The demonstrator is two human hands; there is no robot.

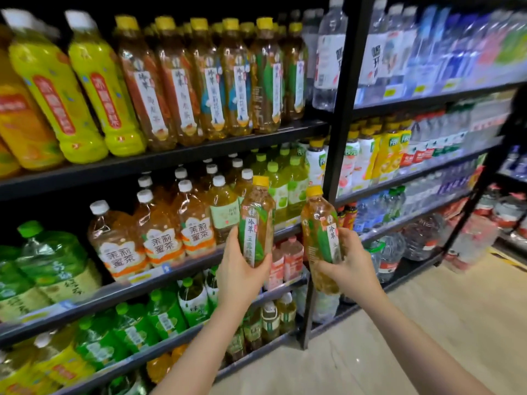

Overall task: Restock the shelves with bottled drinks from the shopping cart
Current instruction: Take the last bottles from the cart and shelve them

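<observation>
At the centre of the frame the person holds up two clear plastic tea bottles with yellow caps and green-and-white labels, one in each hand, in front of the black metal shelving. The left hand (238,269) has its grip wrapped round the lower half of the left tea bottle (256,223), thumb on one side and fingers curled behind; this bottle stands nearly upright. The right hand (349,262) has its grip curled round the lower part of the right tea bottle (320,238), which tilts a little to the left. The two bottles are near each other but apart.

Open room lies to the lower right, where the pale wooden floor (427,323) runs beside the shelving. Just behind the right bottle a black upright post (340,118) divides the two shelf bays.

On the upper shelf (171,155), upper centre of the frame, a row of matching yellow-capped tea bottles (236,81) stands packed side by side, with yellow-green bottles (74,89) to their left and clear water bottles (328,52) to their right. Directly behind the hands, white-capped amber tea bottles (159,232) fill the middle shelf. Green bottles (51,266) crowd the lower left.
</observation>
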